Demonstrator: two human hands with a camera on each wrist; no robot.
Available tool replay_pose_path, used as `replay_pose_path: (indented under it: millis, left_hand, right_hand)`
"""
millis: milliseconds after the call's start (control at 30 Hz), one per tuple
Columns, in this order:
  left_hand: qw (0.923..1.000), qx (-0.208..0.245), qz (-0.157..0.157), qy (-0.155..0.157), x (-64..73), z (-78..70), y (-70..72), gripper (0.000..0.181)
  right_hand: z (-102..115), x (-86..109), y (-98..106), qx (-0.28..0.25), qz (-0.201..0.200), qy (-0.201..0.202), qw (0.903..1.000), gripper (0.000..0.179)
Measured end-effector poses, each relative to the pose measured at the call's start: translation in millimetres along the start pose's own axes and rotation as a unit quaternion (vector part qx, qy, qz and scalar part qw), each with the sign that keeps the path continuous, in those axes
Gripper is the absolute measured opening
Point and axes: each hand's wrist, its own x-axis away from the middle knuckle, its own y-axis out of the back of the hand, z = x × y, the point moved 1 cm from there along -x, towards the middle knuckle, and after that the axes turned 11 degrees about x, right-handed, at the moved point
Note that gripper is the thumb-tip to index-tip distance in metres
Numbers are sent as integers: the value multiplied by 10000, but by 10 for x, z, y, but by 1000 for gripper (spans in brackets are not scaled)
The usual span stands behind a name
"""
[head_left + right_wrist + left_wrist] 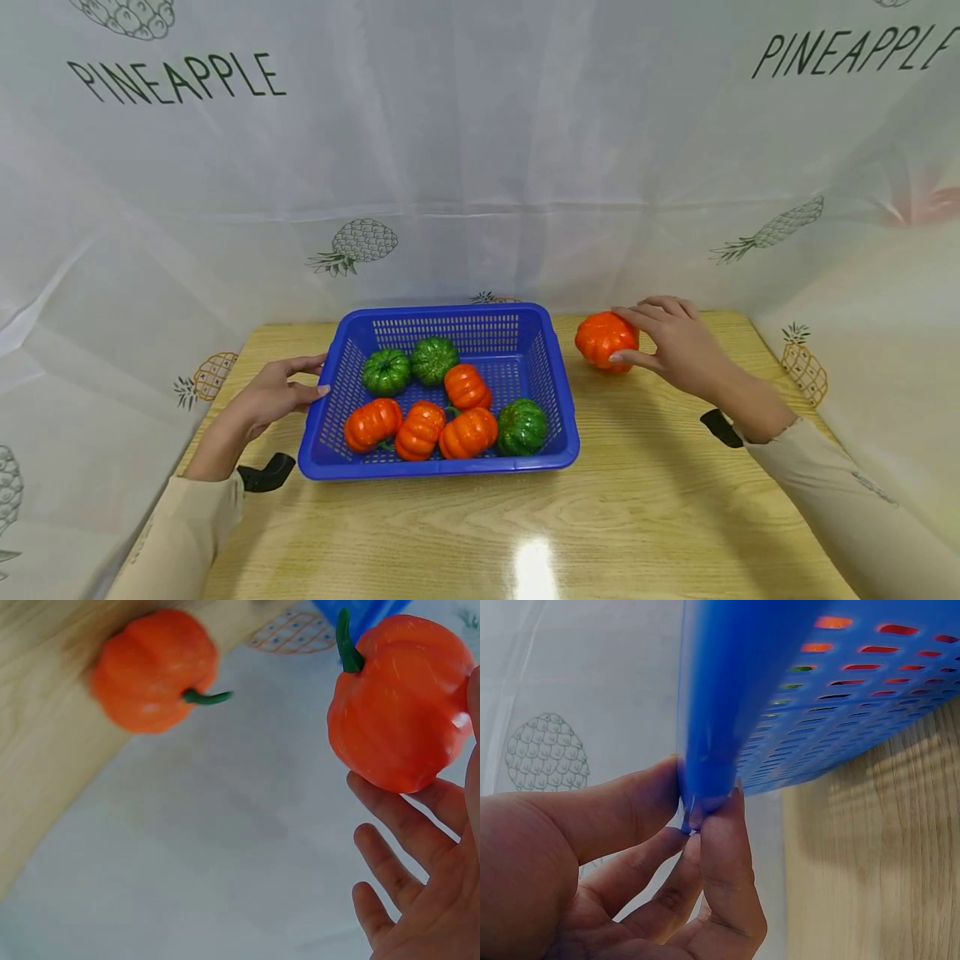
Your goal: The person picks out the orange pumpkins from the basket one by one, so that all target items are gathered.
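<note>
My left hand (272,395) is at the left side of a blue plastic basket (438,470), and the left wrist view has its thumb and fingers (727,877) pinching the rim. To the basket's right, my right hand (686,348) holds a glossy orange pumpkin (602,335) with a green stem, between thumb and fingertips. The right wrist view shows this held pumpkin (405,705) raised, its other fingers spread beside it. A second orange pumpkin (156,671) sits on the table there; in the head view it is mostly hidden behind the held one.
Inside the basket lie several orange pumpkins (468,433) and three green ones (522,427), mostly along the front and left. The basket stands on a light wooden table (420,533). A white curtain with pineapple prints (480,167) hangs behind and along both sides.
</note>
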Motion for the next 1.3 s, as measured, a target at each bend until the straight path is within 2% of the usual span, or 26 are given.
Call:
replay_pose_path:
  millis: [367,800,967,1300]
  left_hand:
    - [10000,-4,-46,18,-2,0,-5,68]
    - [9999,-18,-110,59,-5,-3,-14,68]
    - [9999,-36,-117,78,-2,-3,-12,68]
    - [9999,5,-115,66,-3,-1,-17,67]
  right_hand:
    - [-331,257,-148,-80,-84,-442,9990,68]
    - [-682,458,-346,11,298,-974,9948,64]
    - [-767,501,-440,90,387,-1081,9933,63]
    - [-859,525,-652,47,844,-1355,9872,67]
